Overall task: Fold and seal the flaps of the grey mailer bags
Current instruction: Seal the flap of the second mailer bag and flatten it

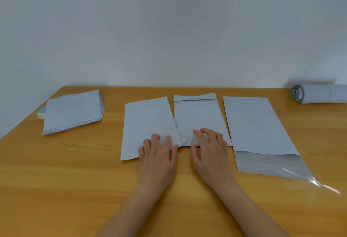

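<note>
While three grey mailer bags lie side by side on the wooden counter (75,171), both hands rest at the near ends of two of them.

Left mailer (148,126): flat, no flap showing; left hand (159,156) lies on its near right corner, fingers straight and spread, gripping nothing.

Middle mailer (199,118): folded flap (194,97) at the far end, whether stuck down cannot be told; right hand (210,152) presses its near end, fingers lightly bent, its grip apart, nothing pinched.

Right mailer (253,126): well clear of the hands, near flap (268,165) open, clear peel strip (319,182) trailing from its corner.

Stack of mailers (73,111): far left. Roll of mailers (317,94): far right edge.

Step in hand, as judged: flattening and squaring the middle bag. Done well, the palms smooth outward from the centre so no air or wrinkle remains, and the overlapping edge of the left bag is kept apart. The right bag's exposed flap likely needs folding along a straight crease, pressed from the middle toward both corners.
</note>
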`<state>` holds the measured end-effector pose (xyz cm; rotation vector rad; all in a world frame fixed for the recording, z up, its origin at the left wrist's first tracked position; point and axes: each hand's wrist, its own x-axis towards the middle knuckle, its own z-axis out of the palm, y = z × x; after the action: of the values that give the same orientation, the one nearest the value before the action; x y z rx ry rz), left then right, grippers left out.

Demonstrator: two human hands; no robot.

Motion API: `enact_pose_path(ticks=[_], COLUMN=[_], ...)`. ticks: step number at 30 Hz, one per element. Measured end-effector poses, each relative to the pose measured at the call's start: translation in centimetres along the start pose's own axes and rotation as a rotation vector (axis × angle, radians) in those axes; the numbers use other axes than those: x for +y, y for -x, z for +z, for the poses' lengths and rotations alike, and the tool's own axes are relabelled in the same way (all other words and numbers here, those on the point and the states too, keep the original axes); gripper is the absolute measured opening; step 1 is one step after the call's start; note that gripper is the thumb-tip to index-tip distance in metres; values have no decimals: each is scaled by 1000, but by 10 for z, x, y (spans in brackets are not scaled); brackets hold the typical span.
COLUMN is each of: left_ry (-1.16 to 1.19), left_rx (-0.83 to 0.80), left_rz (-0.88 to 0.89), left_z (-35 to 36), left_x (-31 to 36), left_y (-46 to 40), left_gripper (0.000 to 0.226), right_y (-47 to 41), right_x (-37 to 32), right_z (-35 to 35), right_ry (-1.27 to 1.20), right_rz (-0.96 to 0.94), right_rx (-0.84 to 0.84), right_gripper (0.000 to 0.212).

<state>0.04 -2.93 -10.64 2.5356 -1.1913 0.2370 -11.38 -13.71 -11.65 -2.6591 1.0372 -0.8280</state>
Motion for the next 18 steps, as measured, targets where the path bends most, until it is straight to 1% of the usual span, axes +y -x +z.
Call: enact_pose_path(ticks=[3, 5, 9, 10, 12, 14, 16, 18], left_ry=[-56, -51, -11, 7, 26, 69, 112, 111], left_rx=[-8, -14, -77, -71, -51, -97, -143, -152], left_rz=[-33, -77, -166, -143, -18, 69, 68, 59], left_z=[5, 4, 3, 3, 2, 2, 5, 6], left_x=[-8, -11, -11, -10, -8, -7, -10, -10], left_y=[-2, -6, -8, -7, -6, -6, -8, -9], left_gripper=[56, 56, 62, 62, 58, 53, 52, 54], right_y=[1, 0, 0, -1, -1, -1, -1, -2], right_x=[0, -1, -2, -2, -2, -3, -3, -4], right_z=[0, 1, -1, -2, -3, -3, -4, -5], right_ry=[48, 60, 80, 79, 63, 67, 88, 97], right_rz=[5, 19, 34, 35, 43, 45, 42, 42], right_rx=[-51, -97, -171, -183, -201, -215, -225, -242], right_gripper=[45, 45, 49, 49, 48, 47, 49, 50])
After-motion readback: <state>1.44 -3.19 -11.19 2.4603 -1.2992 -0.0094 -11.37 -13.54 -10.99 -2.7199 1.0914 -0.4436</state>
